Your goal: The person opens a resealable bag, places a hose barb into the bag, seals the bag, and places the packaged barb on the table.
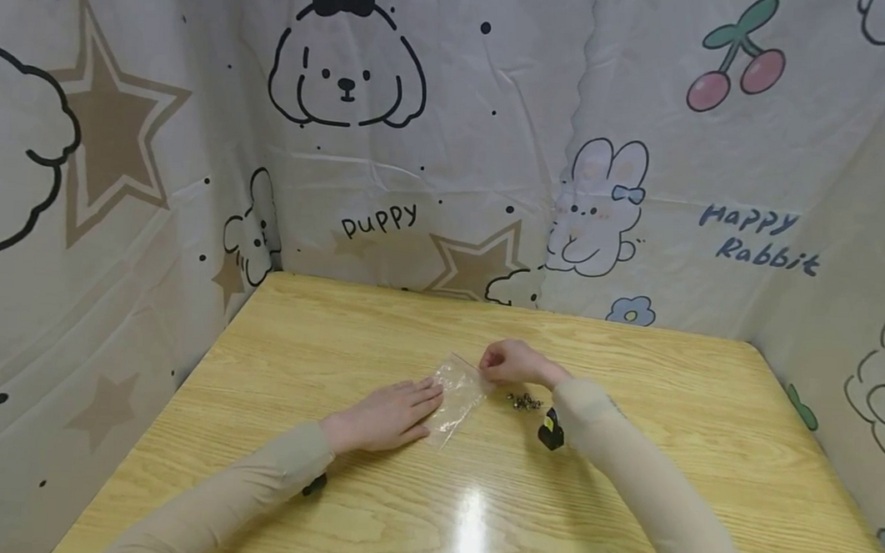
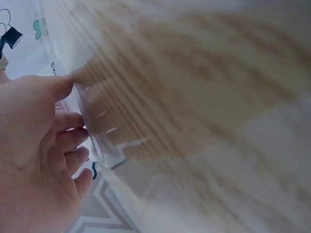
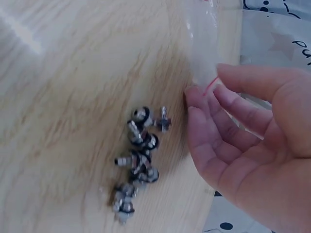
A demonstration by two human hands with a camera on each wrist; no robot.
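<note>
A clear plastic zip bag (image 1: pixel 457 401) lies flat near the middle of the table. My left hand (image 1: pixel 384 415) rests on its left side with the fingers extended; in the left wrist view, the fingertips of that hand (image 2: pixel 39 141) meet the table beside the clear plastic. At the bag's upper right corner, my right hand (image 1: pixel 516 362) pinches the edge between thumb and fingers. The right wrist view shows a red seal line on the bag (image 3: pixel 200 53) at the fingertips. Several small shiny metal fittings with dark rings (image 3: pixel 138 160) lie in a loose pile beside the right hand.
The wooden table (image 1: pixel 665 464) reaches back to a printed cloth (image 1: pixel 449 143) that hangs behind it and along both sides. A black wrist camera (image 1: pixel 551 431) sits under the right sleeve, close to the metal pile. Light glares off the table's front.
</note>
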